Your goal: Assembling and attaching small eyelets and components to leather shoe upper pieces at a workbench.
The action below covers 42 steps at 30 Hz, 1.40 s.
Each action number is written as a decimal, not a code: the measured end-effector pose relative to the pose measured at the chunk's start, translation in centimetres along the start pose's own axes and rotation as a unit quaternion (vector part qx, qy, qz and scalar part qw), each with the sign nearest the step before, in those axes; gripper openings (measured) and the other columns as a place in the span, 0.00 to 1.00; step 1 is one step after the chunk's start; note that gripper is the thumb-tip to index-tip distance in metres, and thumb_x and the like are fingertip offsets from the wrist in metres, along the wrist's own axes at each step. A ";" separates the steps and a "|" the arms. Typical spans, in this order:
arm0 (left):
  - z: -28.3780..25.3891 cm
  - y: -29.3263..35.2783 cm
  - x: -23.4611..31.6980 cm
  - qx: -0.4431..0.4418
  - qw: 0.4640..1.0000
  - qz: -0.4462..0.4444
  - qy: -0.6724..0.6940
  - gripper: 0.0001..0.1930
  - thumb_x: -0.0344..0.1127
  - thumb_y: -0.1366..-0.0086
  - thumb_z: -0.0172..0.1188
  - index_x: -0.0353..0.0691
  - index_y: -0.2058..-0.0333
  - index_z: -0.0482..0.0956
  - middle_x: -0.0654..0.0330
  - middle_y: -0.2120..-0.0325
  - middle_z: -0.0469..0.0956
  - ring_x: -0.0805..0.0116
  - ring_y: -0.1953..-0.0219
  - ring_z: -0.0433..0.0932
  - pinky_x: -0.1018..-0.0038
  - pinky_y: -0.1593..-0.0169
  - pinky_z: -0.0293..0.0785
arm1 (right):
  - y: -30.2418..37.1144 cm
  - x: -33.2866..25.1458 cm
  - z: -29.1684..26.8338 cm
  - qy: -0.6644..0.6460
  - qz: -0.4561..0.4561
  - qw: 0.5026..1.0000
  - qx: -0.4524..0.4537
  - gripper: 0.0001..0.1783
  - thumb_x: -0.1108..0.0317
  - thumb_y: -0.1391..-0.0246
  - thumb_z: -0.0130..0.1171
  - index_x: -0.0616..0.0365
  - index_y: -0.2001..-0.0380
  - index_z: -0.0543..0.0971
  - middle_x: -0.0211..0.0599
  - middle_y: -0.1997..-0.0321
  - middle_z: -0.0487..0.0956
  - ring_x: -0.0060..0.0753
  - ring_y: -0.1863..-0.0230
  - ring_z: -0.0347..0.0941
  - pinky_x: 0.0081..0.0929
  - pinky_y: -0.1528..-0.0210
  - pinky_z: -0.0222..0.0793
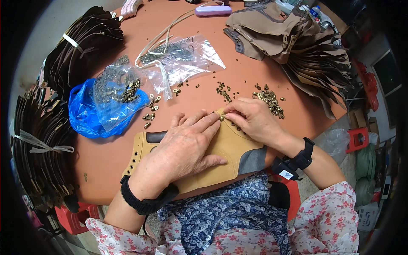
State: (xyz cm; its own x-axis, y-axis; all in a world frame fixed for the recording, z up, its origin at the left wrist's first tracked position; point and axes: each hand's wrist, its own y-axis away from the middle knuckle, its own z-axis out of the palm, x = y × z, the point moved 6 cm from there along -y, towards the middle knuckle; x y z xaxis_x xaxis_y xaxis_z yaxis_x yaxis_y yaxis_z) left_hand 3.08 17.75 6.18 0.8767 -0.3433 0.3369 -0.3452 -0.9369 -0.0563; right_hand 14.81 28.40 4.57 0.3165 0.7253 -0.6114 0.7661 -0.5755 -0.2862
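A tan leather shoe upper (221, 159) lies at the table's near edge, with dark eyelets along its left end and dark grey patches. My left hand (180, 144) rests flat across it, fingers stretched out and fingertips by its top corner. At that corner my right hand (255, 121) pinches a small brass lace hook (221, 117) against the leather; the fingers partly hide it. Just beyond lie loose brass pieces (223, 91) and a bigger brass heap (270, 100) to the right. A few more brass hooks (148, 116) lie left of my left hand.
On the orange table (106, 161) are a blue bag (83, 114), clear bags of metal parts (182, 55), and a purple case (213, 10). Tied dark stacks (36, 144) line the left edge; brown uppers (276, 32) are piled far right. Red stools (358, 139) stand below.
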 end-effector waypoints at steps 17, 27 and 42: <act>-1.0 -3.2 -1.2 0.064 0.993 -0.077 0.068 0.08 0.33 0.45 0.62 0.33 0.71 0.78 0.49 0.70 0.75 0.51 0.62 0.76 0.59 0.56 0.69 | 0.8 -0.1 -0.1 0.026 -0.024 0.999 0.022 0.06 0.74 0.49 0.59 0.62 0.67 0.80 0.43 0.69 0.77 0.41 0.69 0.75 0.31 0.65 0.70; 0.2 -4.6 -1.3 0.104 0.989 -0.097 -0.047 0.07 0.32 0.47 0.64 0.36 0.71 0.80 0.54 0.72 0.75 0.52 0.66 0.76 0.60 0.59 0.70 | 2.6 -0.8 0.0 -0.024 -0.076 0.996 0.050 0.12 0.79 0.53 0.60 0.65 0.62 0.80 0.43 0.63 0.77 0.42 0.64 0.76 0.32 0.62 0.72; -0.6 -5.5 -0.8 0.046 0.993 -0.094 -0.048 0.06 0.31 0.45 0.60 0.37 0.69 0.80 0.55 0.71 0.76 0.53 0.64 0.77 0.60 0.57 0.72 | 2.7 -0.4 -0.3 -0.023 -0.084 0.995 0.056 0.07 0.76 0.49 0.58 0.64 0.65 0.78 0.41 0.63 0.74 0.43 0.64 0.75 0.33 0.62 0.72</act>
State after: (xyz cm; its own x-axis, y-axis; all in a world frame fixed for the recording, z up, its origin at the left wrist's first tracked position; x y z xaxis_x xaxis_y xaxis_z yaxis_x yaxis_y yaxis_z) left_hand 4.12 23.22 6.75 0.9521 -0.1630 0.2587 -0.1448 -0.9855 -0.0882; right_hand 16.99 26.69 4.26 0.1620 0.7985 -0.5798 0.7383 -0.4880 -0.4657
